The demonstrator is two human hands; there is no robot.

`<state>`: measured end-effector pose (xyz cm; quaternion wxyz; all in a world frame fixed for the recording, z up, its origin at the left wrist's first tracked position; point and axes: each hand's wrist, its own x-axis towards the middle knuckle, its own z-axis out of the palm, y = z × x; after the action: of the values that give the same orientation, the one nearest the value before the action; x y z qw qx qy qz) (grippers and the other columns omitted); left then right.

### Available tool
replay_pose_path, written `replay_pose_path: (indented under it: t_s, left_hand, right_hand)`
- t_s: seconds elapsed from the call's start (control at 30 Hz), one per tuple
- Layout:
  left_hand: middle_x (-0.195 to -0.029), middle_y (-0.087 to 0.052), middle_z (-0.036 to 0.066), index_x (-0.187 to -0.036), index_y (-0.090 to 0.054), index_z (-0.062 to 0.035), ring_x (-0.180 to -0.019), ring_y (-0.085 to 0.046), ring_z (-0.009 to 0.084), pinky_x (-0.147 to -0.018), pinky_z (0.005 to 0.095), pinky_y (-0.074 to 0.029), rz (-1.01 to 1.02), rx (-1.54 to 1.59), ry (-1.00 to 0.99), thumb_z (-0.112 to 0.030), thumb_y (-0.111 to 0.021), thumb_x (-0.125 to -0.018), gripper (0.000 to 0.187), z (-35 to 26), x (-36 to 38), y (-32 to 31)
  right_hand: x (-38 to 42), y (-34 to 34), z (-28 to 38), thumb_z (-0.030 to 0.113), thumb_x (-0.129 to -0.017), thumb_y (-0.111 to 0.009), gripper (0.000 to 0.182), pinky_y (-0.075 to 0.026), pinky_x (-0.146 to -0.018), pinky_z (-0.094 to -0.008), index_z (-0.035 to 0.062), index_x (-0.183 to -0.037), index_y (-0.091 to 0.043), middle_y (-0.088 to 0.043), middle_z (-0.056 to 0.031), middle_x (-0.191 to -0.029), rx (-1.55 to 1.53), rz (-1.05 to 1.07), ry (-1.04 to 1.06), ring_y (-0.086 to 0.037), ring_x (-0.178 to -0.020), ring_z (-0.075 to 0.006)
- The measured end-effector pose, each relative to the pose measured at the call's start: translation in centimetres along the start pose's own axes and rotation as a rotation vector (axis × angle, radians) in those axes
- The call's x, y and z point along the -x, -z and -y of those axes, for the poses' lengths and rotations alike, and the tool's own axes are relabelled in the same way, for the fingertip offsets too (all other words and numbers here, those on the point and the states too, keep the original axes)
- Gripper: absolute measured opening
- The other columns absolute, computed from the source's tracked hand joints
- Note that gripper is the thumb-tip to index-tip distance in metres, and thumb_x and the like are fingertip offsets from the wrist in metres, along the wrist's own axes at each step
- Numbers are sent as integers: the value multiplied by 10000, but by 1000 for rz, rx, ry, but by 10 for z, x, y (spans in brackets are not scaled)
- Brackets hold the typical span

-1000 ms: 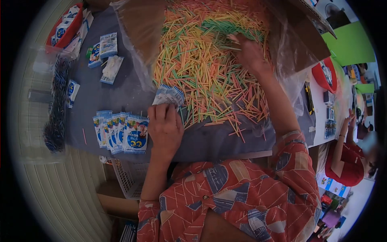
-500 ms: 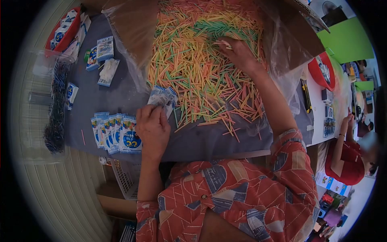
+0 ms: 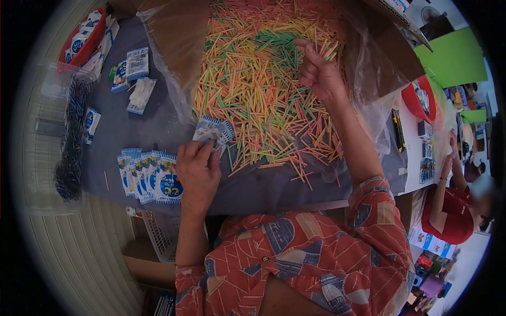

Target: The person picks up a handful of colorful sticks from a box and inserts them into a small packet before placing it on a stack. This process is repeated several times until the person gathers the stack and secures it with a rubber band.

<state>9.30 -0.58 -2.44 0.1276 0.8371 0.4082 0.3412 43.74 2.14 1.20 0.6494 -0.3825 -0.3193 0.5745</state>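
Observation:
Thin candy sticks (image 3: pixel 263 105) in yellow, pink, orange and green lie in a big loose heap in front of me. My right hand (image 3: pixel 322 76) is raised over the far right of the heap, palm turned up. Its curled fingers hold a small bunch of pale candy sticks (image 3: pixel 328 49). My left hand (image 3: pixel 198 176) is at the near left edge of the heap, its fingers closed on a blue-and-white packet (image 3: pixel 212 128). Beside that hand, several printed packets (image 3: pixel 150 174) overlap in a fanned row.
A cardboard box (image 3: pixel 176 47) lined with clear plastic surrounds the heap. More packets (image 3: pixel 138 63) lie at the left, near a red basket (image 3: pixel 84 39) and a clear tub (image 3: pixel 47 158). At right are a yellow-black cutter (image 3: pixel 398 130), another red basket (image 3: pixel 420 100) and a co-worker in red (image 3: pixel 448 216).
My right hand has lifted from the heap, moved slightly right and turned palm up with sticks in it. The left hand stays nearly still on its packet.

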Motion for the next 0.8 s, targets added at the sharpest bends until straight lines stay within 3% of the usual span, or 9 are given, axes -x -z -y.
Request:
replay_pose_path:
  t_s: [0.2, 0.27, 0.3, 0.37, 0.4, 0.47, 0.5, 0.57, 0.8]
  left_hand:
    - [-895, -629, 106, -988, -705, -1, -802, -604, 286, -677, 370, -494, -104, 212, 30, 27, -762, -732, 264, 9, 7, -5]
    - [-901, -637, 109, -982, -701, 4, -795, -614, 261, -672, 345, -494, -120, 305, 58, 32, -768, -740, 253, 4, 3, -1]
    - [-906, -646, 112, -977, -696, 10, -788, -624, 236, -666, 319, -494, -137, 398, 89, 37, -775, -749, 242, 0, 1, 2]
    - [-909, -650, 101, -975, -692, 20, -791, -614, 192, -687, 294, -485, -137, 487, 93, 41, -776, -765, 228, -13, -8, 6]
    - [-912, -654, 91, -974, -688, 31, -795, -605, 149, -708, 269, -477, -140, 581, 93, 46, -778, -781, 214, -19, -12, 4]
    - [-895, -654, 98, -969, -687, 28, -783, -618, 158, -692, 272, -482, -119, 662, 80, 41, -779, -779, 211, -26, -18, -6]
    - [-878, -654, 105, -964, -686, 25, -770, -631, 168, -676, 275, -487, -98, 746, 71, 37, -779, -777, 209, -29, -22, -10]
    - [-865, -654, 99, -963, -686, 27, -766, -630, 163, -675, 273, -487, -57, 762, 78, 33, -779, -780, 205, -37, -31, -17]
    - [-853, -660, 81, -958, -692, 30, -790, -633, 141, -674, 272, -493, -35, 948, 136, 27, -775, -789, 188, -46, -32, -37]
  right_hand:
    - [-2, -4, -4, 334, -1039, -522, 362, -272, -481, -269, 58, -1269, -562, -264, 53, -599, 56, 69, 68, -244, -510, -85]
    - [-4, 6, -7, 385, -1043, -496, 428, -348, -535, -284, 30, -1275, -550, -392, 19, -605, -14, 77, 27, -366, -544, -106]
    - [-3, 2, -6, 385, -1043, -496, 428, -348, -535, -284, 30, -1275, -550, -392, 19, -605, -16, 77, 25, -366, -544, -106]
    - [1, -10, -2, 450, -1048, -438, 505, -475, -699, -331, 1, -1255, -544, -608, -64, -718, 237, 25, 214, -576, -700, -164]
    - [3, -12, -2, 450, -1048, -438, 505, -475, -699, -331, 1, -1255, -544, -608, -64, -718, 234, 27, 214, -576, -700, -164]
    - [7, -18, 0, 485, -1053, -373, 552, -491, -918, -410, -7, -1234, -545, -707, -145, -884, 52, 33, 192, -668, -955, -249]
    - [12, -23, 2, 485, -1053, -373, 552, -491, -918, -410, -7, -1234, -545, -707, -145, -884, 49, 38, 190, -668, -955, -249]
    - [26, -41, 5, 500, -1044, -379, 558, -456, -1003, -503, 9, -1235, -562, -722, -149, -913, -18, 201, 254, -669, -1045, -367]
    - [50, -94, 2, 527, -1038, -373, 573, -436, -1025, -481, 10, -1174, -581, -725, -139, -889, 366, 329, 395, -668, -1061, -351]
